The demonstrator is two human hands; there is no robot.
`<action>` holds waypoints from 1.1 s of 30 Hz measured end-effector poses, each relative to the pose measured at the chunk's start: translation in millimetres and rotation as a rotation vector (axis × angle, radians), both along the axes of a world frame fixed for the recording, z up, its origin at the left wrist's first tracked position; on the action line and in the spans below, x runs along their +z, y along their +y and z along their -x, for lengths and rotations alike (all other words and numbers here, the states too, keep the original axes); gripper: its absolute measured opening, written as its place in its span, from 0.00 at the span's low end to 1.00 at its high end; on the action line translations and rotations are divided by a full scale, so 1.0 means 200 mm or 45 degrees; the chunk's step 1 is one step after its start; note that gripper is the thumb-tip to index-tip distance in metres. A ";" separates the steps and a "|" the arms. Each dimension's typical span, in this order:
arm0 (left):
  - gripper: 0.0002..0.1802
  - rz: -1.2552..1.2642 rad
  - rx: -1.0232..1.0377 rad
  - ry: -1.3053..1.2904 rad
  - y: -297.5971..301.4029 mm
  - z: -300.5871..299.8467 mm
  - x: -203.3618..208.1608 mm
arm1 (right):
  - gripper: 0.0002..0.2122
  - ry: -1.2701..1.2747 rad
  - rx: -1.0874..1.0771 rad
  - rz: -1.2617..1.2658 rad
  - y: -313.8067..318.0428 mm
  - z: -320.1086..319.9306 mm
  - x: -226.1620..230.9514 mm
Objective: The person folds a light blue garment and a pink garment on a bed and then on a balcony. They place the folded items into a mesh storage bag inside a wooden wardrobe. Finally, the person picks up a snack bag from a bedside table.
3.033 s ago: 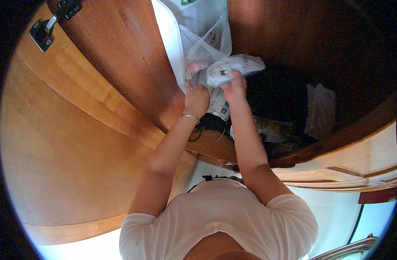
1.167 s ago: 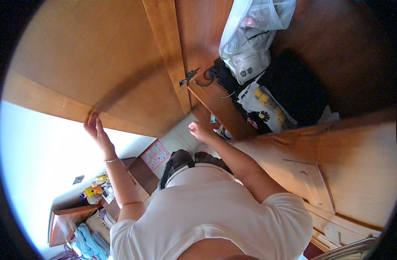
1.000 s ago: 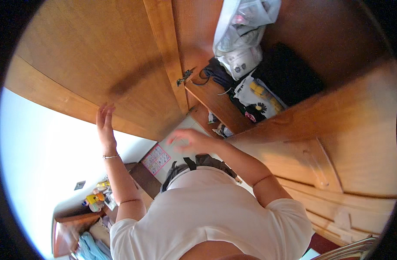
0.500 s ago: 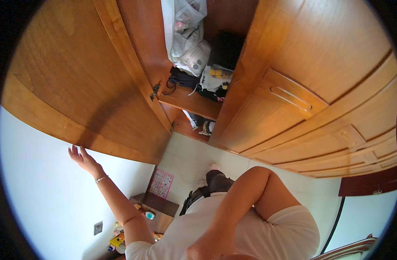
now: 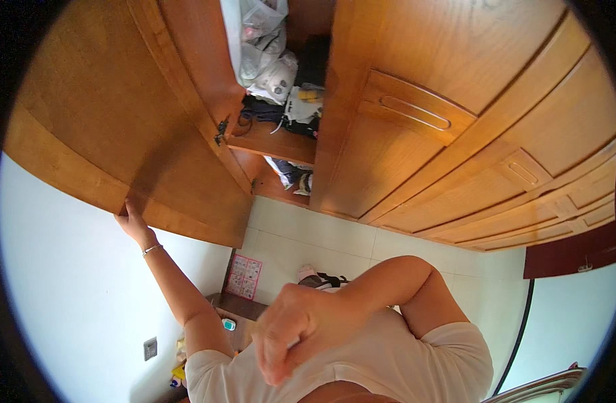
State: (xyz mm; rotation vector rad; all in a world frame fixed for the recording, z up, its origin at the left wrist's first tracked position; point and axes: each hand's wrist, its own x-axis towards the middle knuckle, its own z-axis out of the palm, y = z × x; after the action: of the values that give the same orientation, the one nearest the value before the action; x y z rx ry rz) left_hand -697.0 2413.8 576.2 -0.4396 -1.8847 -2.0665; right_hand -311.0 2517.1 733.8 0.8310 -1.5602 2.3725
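My left hand [image 5: 136, 226], with a thin bracelet at the wrist, grips the free edge of the open wooden wardrobe door [image 5: 73, 114]. Its thumb lies on the door's inner face, and its fingers go behind the edge. Bent across my chest, my right hand [image 5: 288, 329] is closed, its fingers curled downward with no object showing in them. Beyond the door, the wardrobe's upper compartment holds white plastic bags [image 5: 264, 54], dark cloth [image 5: 264, 109] and a pale pouch [image 5: 302, 104]. Below its shelf [image 5: 274, 144] lie a few more small items [image 5: 288, 174].
Closed wardrobe doors [image 5: 415, 154] with recessed handles run along the right. A white wall [image 5: 66, 269] with a switch plate [image 5: 150, 348] stands at left. A pink-edged sheet [image 5: 244, 277] and a low wooden cabinet [image 5: 237, 307] with small items are below the door. Pale tiles [image 5: 308, 232] cover the floor.
My left hand has gone from spread fingers at the door's edge to a grip on it. My right hand has risen from the lower edge to before my chest. The view has shifted right.
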 end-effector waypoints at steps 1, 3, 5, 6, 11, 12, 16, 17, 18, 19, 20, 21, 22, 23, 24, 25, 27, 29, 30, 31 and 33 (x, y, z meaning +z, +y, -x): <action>0.17 0.023 0.036 -0.013 0.00 -0.04 0.00 | 0.02 -0.038 -0.014 -0.058 0.00 -0.01 0.00; 0.17 0.065 0.098 -0.056 0.03 -0.16 0.03 | 0.03 -0.058 -0.125 -0.214 -0.04 0.00 -0.01; 0.17 0.108 0.120 -0.023 0.08 -0.26 -0.02 | 0.03 -0.145 -0.245 -0.383 -0.07 0.02 -0.04; 0.17 0.125 0.137 -0.002 0.10 -0.32 -0.01 | 0.03 -0.207 -0.301 -0.479 -0.05 0.04 -0.06; 0.16 0.575 0.398 0.228 0.28 -0.63 -0.08 | 0.04 -0.654 -0.724 -0.571 0.21 -0.10 -0.43; 0.15 0.545 0.326 0.351 0.34 -0.69 -0.12 | 0.04 -0.724 -0.750 -0.526 0.26 -0.20 -0.47; 0.19 0.627 0.199 0.647 0.60 -1.03 -0.06 | 0.06 -1.099 -0.981 -0.227 0.39 -0.59 -0.67; 0.19 0.612 0.150 0.651 0.69 -1.10 -0.03 | 0.06 -1.143 -1.043 -0.187 0.40 -0.70 -0.73; 0.19 0.588 0.096 0.671 0.78 -1.16 -0.01 | 0.06 -1.186 -1.105 -0.148 0.42 -0.80 -0.79; 0.18 0.676 0.024 0.602 0.87 -1.21 0.04 | 0.06 -1.241 -1.179 -0.109 0.42 -0.90 -0.81; 0.16 0.520 0.076 0.649 0.99 -1.21 0.02 | 0.06 -1.292 -1.249 -0.069 0.40 -0.99 -0.84; 0.16 0.566 0.057 0.641 1.08 -1.28 0.09 | 0.05 -1.289 -1.333 0.025 0.39 -1.10 -0.90; 0.20 0.655 -0.024 0.579 1.14 -1.27 0.07 | 0.04 -1.280 -1.398 0.119 0.38 -1.18 -0.96; 0.22 0.544 0.123 0.501 1.25 -1.26 0.03 | 0.04 -1.276 -1.434 0.209 0.35 -1.26 -1.00; 0.28 0.651 0.149 0.573 1.32 -1.29 0.02 | 0.04 -1.274 -1.487 0.307 0.33 -1.35 -1.03; 0.31 0.437 -0.062 0.278 1.36 -1.31 0.01 | 0.03 -1.271 -1.536 0.403 0.31 -1.42 -1.05; 0.37 0.395 -0.188 0.252 1.39 -1.39 0.04 | 0.02 -1.281 -1.579 0.498 0.28 -1.53 -1.08; 0.41 0.729 -0.019 0.790 1.45 -1.37 -0.06 | 0.02 -1.291 -1.594 0.561 0.25 -1.61 -1.11; 0.43 0.756 -0.104 0.797 1.47 -1.36 -0.06 | 0.02 -1.295 -1.591 0.577 0.25 -1.65 -1.14; 0.44 0.784 -0.187 0.803 1.49 -1.34 -0.07 | 0.03 -1.299 -1.586 0.593 0.25 -1.67 -1.16; 0.49 0.836 -0.341 0.752 1.53 -1.28 -0.07 | 0.05 -1.327 -1.541 0.542 0.25 -1.67 -1.18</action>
State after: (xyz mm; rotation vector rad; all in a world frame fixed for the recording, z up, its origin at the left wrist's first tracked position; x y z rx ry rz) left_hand -440.3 2719.0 562.4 -1.3440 -2.1248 -1.1661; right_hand 23.6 2567.6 498.1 -1.2757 -1.0548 1.9127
